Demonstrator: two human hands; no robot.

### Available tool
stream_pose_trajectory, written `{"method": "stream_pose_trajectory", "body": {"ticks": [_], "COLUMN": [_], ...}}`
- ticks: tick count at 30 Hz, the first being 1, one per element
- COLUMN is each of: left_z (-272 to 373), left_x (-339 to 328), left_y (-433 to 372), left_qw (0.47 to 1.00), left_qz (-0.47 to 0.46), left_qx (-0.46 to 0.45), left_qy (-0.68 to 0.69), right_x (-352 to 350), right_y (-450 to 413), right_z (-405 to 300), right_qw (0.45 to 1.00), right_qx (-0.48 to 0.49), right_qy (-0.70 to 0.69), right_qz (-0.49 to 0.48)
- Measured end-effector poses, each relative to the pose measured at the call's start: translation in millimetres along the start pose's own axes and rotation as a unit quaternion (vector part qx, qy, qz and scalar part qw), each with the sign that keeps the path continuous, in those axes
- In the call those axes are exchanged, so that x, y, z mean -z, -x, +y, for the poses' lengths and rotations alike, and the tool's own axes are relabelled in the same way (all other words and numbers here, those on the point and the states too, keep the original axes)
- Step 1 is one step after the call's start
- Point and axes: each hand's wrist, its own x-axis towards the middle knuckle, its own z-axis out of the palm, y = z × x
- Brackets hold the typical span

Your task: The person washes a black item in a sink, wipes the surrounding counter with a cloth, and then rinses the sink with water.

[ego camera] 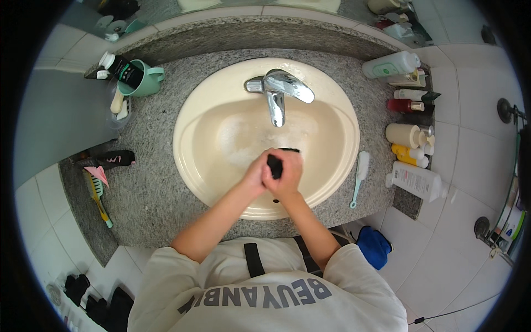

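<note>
My left hand (255, 173) and my right hand (290, 171) are pressed together over the front part of an oval cream washbasin (182, 141). Between them they grip a black item (274, 167), which looks like cloth. Most of it is covered by my fingers, though a dark edge shows beyond the knuckles. Behind my hands stands a chrome single-lever faucet (276, 106), its spout pointing toward me. I cannot tell whether water is running. White suds or wet marks (236, 139) lie on the basin's inner surface.
A brush (360, 176) lies right of the basin on the granite countertop (153, 191). Several bottles, including a white bottle (417, 180), line the right edge. At the left are a green mug (151, 81) holding a black bottle, a black pouch (110, 159) and a comb (96, 186).
</note>
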Motion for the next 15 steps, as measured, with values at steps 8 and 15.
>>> {"method": "stream_pose_trajectory", "body": {"ticks": [8,15], "left_z": [-27.5,-38.0], "left_x": [-80.1,-45.7], "left_y": [23.4,-19.2], "left_qw": [0.985,0.941], "left_qz": [0.02,0.11], "left_qx": [-0.142,-0.225], "left_qy": [-0.094,-0.229], "right_x": [35.2,28.8], "right_y": [-8.8,-9.9], "right_z": [-3.1,24.3], "right_qw": [0.994,0.939], "right_qx": [-0.015,-0.254], "right_qy": [-0.092,-0.23], "right_qz": [0.064,-0.015]}}
